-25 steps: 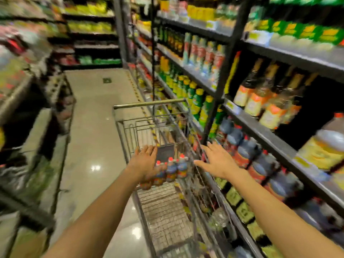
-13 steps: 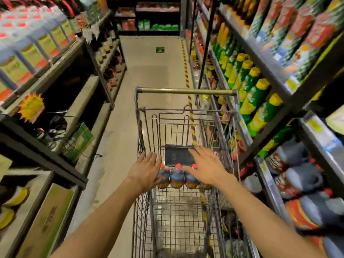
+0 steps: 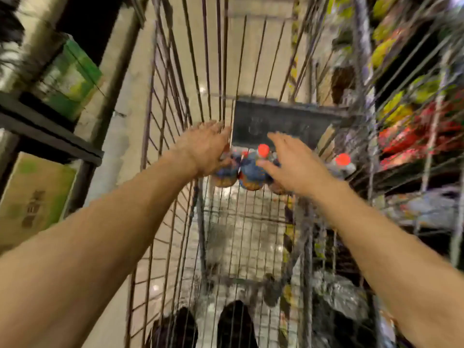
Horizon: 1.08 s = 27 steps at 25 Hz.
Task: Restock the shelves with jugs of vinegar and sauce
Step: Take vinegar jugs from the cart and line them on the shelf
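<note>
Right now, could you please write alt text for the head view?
Left hand and right hand reach, fingers spread, into a wire cart toward red-capped jugs. Blurred stocked shelves flank the aisle.

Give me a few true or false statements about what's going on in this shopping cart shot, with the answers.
1. Both hands reach toward the bottles at the far end of the cart. True: the left hand and the right hand are at the red-capped bottles.
2. The bottles have green caps. False: the visible caps are red.
3. The right hand is lifting a bottle clear above the cart. False: the bottles sit low inside the wire basket, none raised.
4. A green-printed carton sits on the shelving to the person's left. True.
5. The person wears long sleeves. False: both forearms are bare.
</note>
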Tool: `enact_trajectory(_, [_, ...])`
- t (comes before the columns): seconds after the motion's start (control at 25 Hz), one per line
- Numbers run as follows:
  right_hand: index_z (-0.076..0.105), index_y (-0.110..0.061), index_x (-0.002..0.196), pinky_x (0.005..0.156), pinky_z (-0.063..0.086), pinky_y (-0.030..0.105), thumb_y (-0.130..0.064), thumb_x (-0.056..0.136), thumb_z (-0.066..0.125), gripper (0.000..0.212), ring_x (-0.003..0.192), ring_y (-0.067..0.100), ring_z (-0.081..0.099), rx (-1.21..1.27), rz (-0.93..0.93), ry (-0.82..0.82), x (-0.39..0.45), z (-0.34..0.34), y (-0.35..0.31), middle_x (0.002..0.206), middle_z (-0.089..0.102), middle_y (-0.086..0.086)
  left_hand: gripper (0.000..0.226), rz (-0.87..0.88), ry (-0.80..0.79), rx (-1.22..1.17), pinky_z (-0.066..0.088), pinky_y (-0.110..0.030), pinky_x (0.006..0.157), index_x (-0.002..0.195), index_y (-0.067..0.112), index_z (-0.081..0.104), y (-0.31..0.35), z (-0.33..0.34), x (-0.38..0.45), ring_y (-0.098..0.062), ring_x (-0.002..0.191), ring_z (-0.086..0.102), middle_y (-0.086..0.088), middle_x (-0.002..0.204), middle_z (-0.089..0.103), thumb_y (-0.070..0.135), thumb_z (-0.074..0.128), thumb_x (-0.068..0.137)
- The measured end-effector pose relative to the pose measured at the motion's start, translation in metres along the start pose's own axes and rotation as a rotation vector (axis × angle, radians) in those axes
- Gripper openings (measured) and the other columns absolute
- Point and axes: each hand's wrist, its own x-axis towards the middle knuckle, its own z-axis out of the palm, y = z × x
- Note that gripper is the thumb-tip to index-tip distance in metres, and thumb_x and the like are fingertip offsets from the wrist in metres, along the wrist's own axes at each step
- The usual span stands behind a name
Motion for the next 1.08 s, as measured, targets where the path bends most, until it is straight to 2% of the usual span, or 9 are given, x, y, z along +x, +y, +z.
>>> enact_trajectory(0.08, [0.036, -0.008, 0.155, 0.116, 0.033, 0.046, -0.041, 0.103, 0.057, 0.065, 0.143, 0.038, 0.04, 0.025, -0.006, 0.016, 0.019, 0.019, 0.003, 0.155, 0.043, 0.02, 0.071, -0.068, -0.034, -0.078, 0.043, -0.047, 0.107, 0.142, 0.015, 0.042, 0.003, 0.021, 0.007, -0.036, 0.13, 0.051, -0.015, 0.141, 0.054, 0.054, 0.069, 0.089])
enact_trajectory(0.2, [0.043, -0.008, 0.142, 0.098, 0.044, 0.05, -0.03, 0.099, 0.063, 0.053, 0.125, 0.044, 0.052, -0.01, -0.015, -0.011, 0.031, 0.036, 0.003, 0.131, 0.055, 0.023, 0.063, -0.145, -0.015, -0.22, 0.049, -0.047, 0.092, 0.132, 0.011, 0.044, 0.011, 0.035, 0.011, -0.041, 0.118, 0.059, -0.019, 0.129, 0.059, 0.042, 0.075, 0.087])
enact_trajectory(0.4, [0.047, -0.008, 0.125, 0.074, 0.039, 0.046, -0.018, 0.098, 0.06, 0.032, 0.107, 0.048, 0.06, -0.037, 0.019, 0.09, 0.031, 0.05, -0.002, 0.119, 0.062, 0.023, 0.054, -0.238, 0.048, -0.356, 0.047, -0.046, 0.084, 0.131, 0.013, 0.046, 0.017, 0.038, 0.014, -0.041, 0.111, 0.06, -0.019, 0.119, 0.061, 0.02, 0.077, 0.088])
enact_trajectory(0.52, [0.047, -0.008, 0.121, 0.076, 0.038, 0.044, -0.019, 0.098, 0.062, 0.03, 0.106, 0.046, 0.06, -0.08, -0.002, 0.109, 0.025, 0.049, -0.006, 0.115, 0.065, 0.021, 0.05, -0.26, 0.048, -0.375, 0.046, -0.045, 0.084, 0.129, 0.013, 0.047, 0.021, 0.036, 0.01, -0.039, 0.111, 0.058, -0.015, 0.11, 0.056, 0.016, 0.076, 0.089])
enact_trajectory(0.64, [0.051, -0.008, 0.119, 0.097, 0.037, 0.043, -0.012, 0.092, 0.065, 0.031, 0.106, 0.041, 0.062, -0.143, -0.062, 0.121, 0.008, 0.05, -0.011, 0.11, 0.07, 0.019, 0.048, -0.234, 0.032, -0.342, 0.048, -0.043, 0.081, 0.128, 0.012, 0.048, 0.026, 0.034, -0.004, -0.039, 0.107, 0.06, -0.012, 0.104, 0.054, 0.011, 0.075, 0.089])
enact_trajectory(0.72, [0.055, -0.007, 0.116, 0.078, 0.035, 0.043, -0.007, 0.089, 0.065, 0.029, 0.102, 0.041, 0.06, -0.136, -0.082, 0.128, -0.01, 0.049, -0.015, 0.105, 0.07, 0.02, 0.043, -0.182, 0.033, -0.326, 0.047, -0.043, 0.076, 0.123, 0.01, 0.049, 0.03, 0.035, -0.017, -0.036, 0.095, 0.061, -0.01, 0.095, 0.054, 0.016, 0.075, 0.09])
enact_trajectory(0.8, [0.055, -0.009, 0.114, 0.071, 0.038, 0.043, -0.01, 0.09, 0.064, 0.026, 0.099, 0.04, 0.06, -0.131, -0.118, 0.105, -0.029, 0.051, -0.017, 0.102, 0.07, 0.019, 0.042, -0.12, 0.037, -0.339, 0.042, -0.039, 0.071, 0.118, 0.01, 0.051, 0.036, 0.036, -0.032, -0.03, 0.084, 0.054, -0.002, 0.084, 0.048, 0.022, 0.077, 0.089])
enact_trajectory(0.92, [0.055, -0.012, 0.12, 0.074, 0.046, 0.043, -0.019, 0.092, 0.064, 0.03, 0.097, 0.038, 0.063, -0.106, -0.139, 0.059, -0.054, 0.055, -0.015, 0.106, 0.07, 0.015, 0.037, -0.069, -0.006, -0.38, 0.045, -0.037, 0.073, 0.114, 0.013, 0.052, 0.045, 0.037, -0.053, -0.029, 0.087, 0.059, -0.002, 0.088, 0.054, 0.023, 0.077, 0.089])
enact_trajectory(1.08, [0.053, -0.02, 0.127, 0.079, 0.042, 0.04, -0.027, 0.096, 0.063, 0.034, 0.104, 0.034, 0.059, -0.02, -0.04, 0.025, -0.093, 0.067, -0.002, 0.11, 0.067, 0.009, 0.031, 0.013, -0.088, -0.424, 0.057, -0.041, 0.083, 0.109, 0.015, 0.048, 0.066, 0.043, -0.077, -0.03, 0.093, 0.067, -0.006, 0.098, 0.067, 0.024, 0.073, 0.093])
